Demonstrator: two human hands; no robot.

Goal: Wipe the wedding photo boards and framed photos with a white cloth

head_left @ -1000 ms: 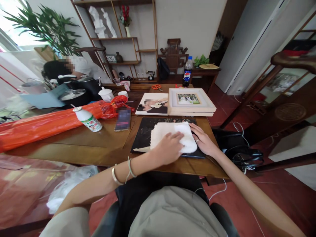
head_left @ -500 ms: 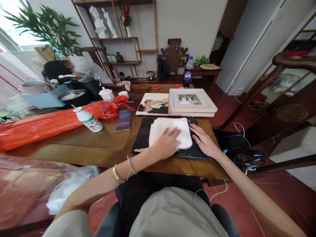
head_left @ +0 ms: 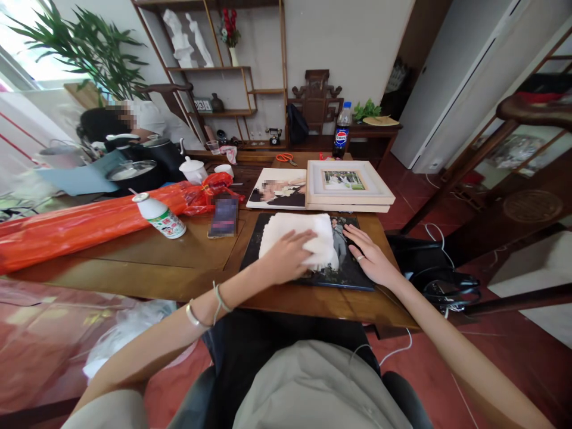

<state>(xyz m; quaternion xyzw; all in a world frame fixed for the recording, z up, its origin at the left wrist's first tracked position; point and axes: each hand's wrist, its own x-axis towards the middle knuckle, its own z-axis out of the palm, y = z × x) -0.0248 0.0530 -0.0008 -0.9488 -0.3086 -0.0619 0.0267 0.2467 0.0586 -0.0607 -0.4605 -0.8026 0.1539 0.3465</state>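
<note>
A white cloth [head_left: 324, 235] lies spread over a dark photo panel [head_left: 353, 277] near the table's front edge. My left hand [head_left: 288, 257] is flat on the cloth with its fingers stretched out. On the panel's right side rests my right hand [head_left: 369, 253], fingers extended, a ring on one of them. Between the cloth and my right hand a printed figure in grey shows on the panel. The cloth hides much of the panel's left and middle.
Behind the panel are a photo print [head_left: 279, 189] and a pale framed picture [head_left: 351, 182]. A phone [head_left: 223, 215], a white bottle [head_left: 159, 215] and a red plastic-wrapped roll [head_left: 98, 214] lie to the left. Scissors [head_left: 286, 158] and a cola bottle [head_left: 342, 132] are farther back.
My left hand has slid left with the cloth beneath it, uncovering the printed figure on the panel's right part. My right hand has stayed in place.
</note>
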